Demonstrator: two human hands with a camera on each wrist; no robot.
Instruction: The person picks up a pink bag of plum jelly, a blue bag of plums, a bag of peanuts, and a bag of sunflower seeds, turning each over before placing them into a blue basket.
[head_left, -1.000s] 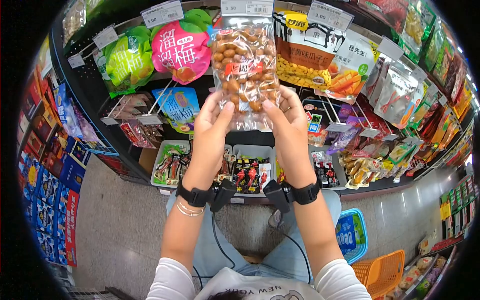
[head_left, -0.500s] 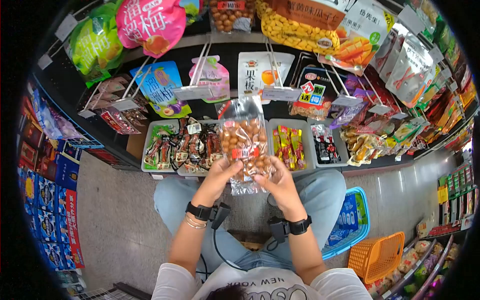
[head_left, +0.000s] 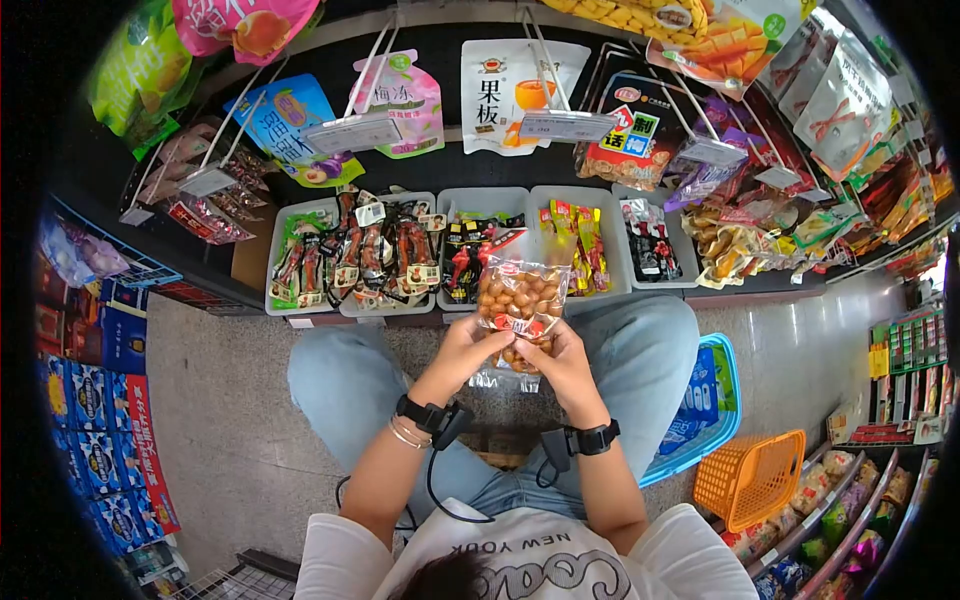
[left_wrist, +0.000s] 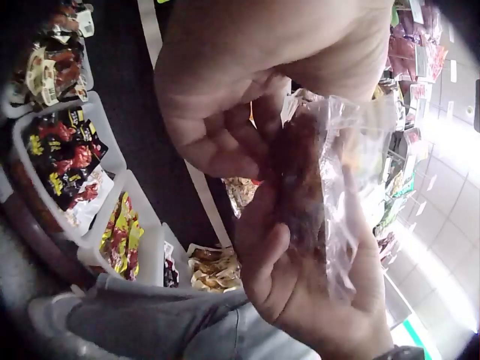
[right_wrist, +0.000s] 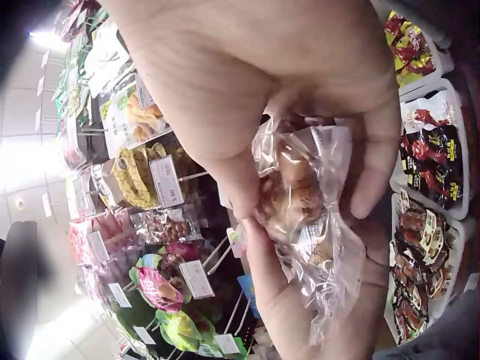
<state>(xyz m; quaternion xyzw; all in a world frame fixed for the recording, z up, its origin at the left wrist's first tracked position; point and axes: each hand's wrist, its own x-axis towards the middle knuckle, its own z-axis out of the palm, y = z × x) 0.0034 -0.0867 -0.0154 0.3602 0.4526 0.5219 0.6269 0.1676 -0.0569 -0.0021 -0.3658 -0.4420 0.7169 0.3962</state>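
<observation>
A clear plastic bag of round brown snacks (head_left: 520,292) is held low in front of the body, over the gap between the knees. My left hand (head_left: 462,356) grips its left side and my right hand (head_left: 566,368) its right side, both thumbs pressed on the front. The bag's lower end hangs below the thumbs. In the left wrist view the crinkled clear film (left_wrist: 341,217) stands out between the two hands. From the right wrist, some brown pieces (right_wrist: 294,184) show through the wrapper; the fingers behind the bag are partly hidden.
Grey trays of small packets (head_left: 395,250) line the bottom shelf, just beyond the knees. Hanging snack pouches (head_left: 510,95) and price-tag hooks (head_left: 568,125) are above them. A blue basket (head_left: 728,400) and an orange basket (head_left: 750,480) are at right.
Both hands have brought the bag down and toward the body from up by the hanging pouches. The head view has tilted lower, showing more of the trays. The grip stays two-handed.
</observation>
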